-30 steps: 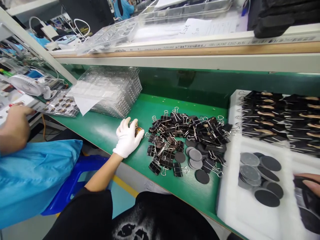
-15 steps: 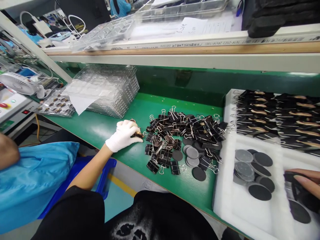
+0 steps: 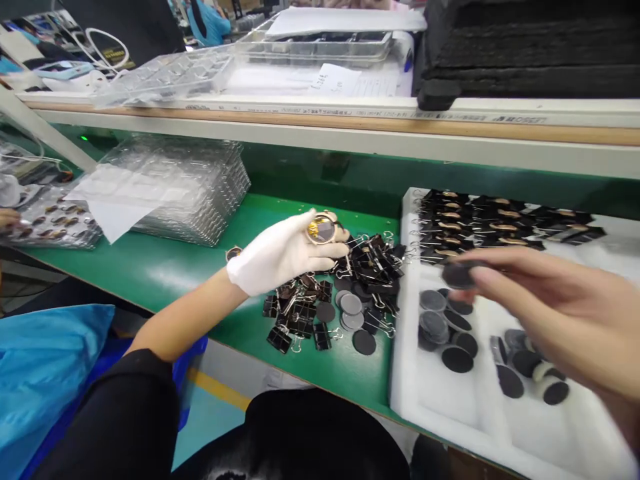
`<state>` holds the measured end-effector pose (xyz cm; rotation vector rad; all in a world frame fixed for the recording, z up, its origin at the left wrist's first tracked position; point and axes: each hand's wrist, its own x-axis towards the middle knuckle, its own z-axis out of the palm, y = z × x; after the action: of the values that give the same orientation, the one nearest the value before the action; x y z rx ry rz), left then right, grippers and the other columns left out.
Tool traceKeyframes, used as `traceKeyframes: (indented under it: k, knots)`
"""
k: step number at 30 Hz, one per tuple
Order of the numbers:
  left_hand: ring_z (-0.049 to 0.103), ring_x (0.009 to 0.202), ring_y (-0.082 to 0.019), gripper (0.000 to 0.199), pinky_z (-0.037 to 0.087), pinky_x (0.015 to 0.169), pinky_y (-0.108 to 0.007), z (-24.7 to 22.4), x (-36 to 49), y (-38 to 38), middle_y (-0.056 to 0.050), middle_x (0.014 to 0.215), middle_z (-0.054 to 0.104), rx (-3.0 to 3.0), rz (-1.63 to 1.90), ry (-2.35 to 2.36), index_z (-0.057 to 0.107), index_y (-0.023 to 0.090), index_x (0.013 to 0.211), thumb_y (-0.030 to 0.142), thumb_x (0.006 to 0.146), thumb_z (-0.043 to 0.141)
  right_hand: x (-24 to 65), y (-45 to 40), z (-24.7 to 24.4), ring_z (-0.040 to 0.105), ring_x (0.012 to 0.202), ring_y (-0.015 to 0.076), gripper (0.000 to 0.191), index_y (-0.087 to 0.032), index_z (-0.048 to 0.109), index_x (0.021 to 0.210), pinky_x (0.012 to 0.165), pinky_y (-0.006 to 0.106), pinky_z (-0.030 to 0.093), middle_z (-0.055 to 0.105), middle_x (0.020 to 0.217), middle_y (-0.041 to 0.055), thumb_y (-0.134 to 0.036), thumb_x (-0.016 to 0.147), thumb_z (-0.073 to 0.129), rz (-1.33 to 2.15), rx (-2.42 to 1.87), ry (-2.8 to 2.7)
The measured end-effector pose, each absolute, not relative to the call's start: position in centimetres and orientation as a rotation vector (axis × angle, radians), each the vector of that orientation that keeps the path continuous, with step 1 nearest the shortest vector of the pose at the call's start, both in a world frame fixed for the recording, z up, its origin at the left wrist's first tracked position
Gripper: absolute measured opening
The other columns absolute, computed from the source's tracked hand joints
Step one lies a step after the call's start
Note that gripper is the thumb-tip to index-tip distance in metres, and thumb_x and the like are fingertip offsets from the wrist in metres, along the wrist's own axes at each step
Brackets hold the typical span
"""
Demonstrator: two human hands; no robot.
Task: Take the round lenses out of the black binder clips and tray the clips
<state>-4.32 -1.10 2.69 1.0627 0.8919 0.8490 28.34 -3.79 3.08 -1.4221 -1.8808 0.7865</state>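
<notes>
My left hand, in a white glove, is closed on a round gold-rimmed piece with a shiny face, raised over the binder clips. A similar round piece lies on the green table beside the glove's cuff. My bare right hand pinches a dark round disc above the white foam tray. Below it, loose black and grey discs lie in the tray compartments. A heap of black binder clips with several discs among them covers the table between my hands.
Clips clamped on gold-edged pieces stand in rows at the tray's back. Stacked clear plastic trays stand at the left under a shelf. Another person's hand is near a filled clear tray at far left.
My left hand has lifted a round gold-rimmed piece off the table and moved right. My right hand has risen from the foam tray with a dark disc. The view has shifted right.
</notes>
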Motion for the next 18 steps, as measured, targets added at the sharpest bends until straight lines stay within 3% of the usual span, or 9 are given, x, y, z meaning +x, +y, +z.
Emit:
traceKeyframes:
  k: [3, 7, 10, 12, 18]
  knots:
    - [0.075, 0.082, -0.016, 0.024, 0.056, 0.066, -0.027, 3.3, -1.0, 0.2, -0.01, 0.109, 0.075, 1.145, 0.821, 0.84, 0.057, 0.02, 0.12, 0.037, 0.102, 0.056, 23.6, -3.1, 4.9, 0.077, 0.068, 0.0194, 0.019, -0.028, 0.074, 0.106, 0.065, 0.033, 0.066, 0.079, 0.093, 0.0038, -0.041, 0.092, 0.072, 1.053, -1.243, -1.68]
    - [0.064, 0.054, -0.013, 0.026, 0.047, 0.056, -0.025, 2.7, 1.1, 0.2, 0.002, 0.064, 0.066, 1.665, 0.836, 1.154, 0.059, 0.019, 0.11, 0.04, 0.106, 0.045, 21.3, -3.1, 4.5, 0.071, 0.069, 0.0174, 0.009, -0.027, 0.072, 0.1, 0.061, 0.033, 0.061, 0.075, 0.091, 0.002, -0.031, 0.092, 0.074, 0.925, -1.097, -1.699]
    - [0.067, 0.067, -0.014, 0.02, 0.046, 0.065, -0.026, 2.0, 1.2, -0.2, 0.002, 0.075, 0.069, 2.133, 0.904, 1.279, 0.062, 0.022, 0.096, 0.036, 0.103, 0.05, 21.3, -3.6, 3.4, 0.064, 0.075, 0.018, 0.011, -0.029, 0.075, 0.103, 0.067, 0.036, 0.056, 0.072, 0.091, 0.0015, -0.024, 0.094, 0.072, 0.718, -1.026, -1.793]
    - [0.069, 0.075, -0.014, 0.018, 0.045, 0.068, -0.026, 1.7, 1.0, -0.3, 0.001, 0.086, 0.071, 2.281, 0.92, 1.217, 0.062, 0.022, 0.096, 0.033, 0.104, 0.05, 21.2, -3.6, 2.8, 0.062, 0.079, 0.0188, 0.014, -0.029, 0.075, 0.105, 0.071, 0.037, 0.054, 0.071, 0.09, 0.0013, -0.021, 0.095, 0.071, 0.675, -0.985, -1.793]
    - [0.048, 0.05, -0.01, 0.032, 0.039, 0.056, -0.025, 2.2, 0.7, -0.2, 0.007, 0.058, 0.049, 2.087, 0.818, 1.033, 0.05, 0.021, 0.084, 0.031, 0.109, 0.034, 20.8, -2.7, 1.1, 0.061, 0.096, 0.0219, 0.017, -0.028, 0.072, 0.106, 0.076, 0.038, 0.054, 0.062, 0.102, 0.0045, -0.019, 0.092, 0.075, 0.574, -0.935, -1.746]
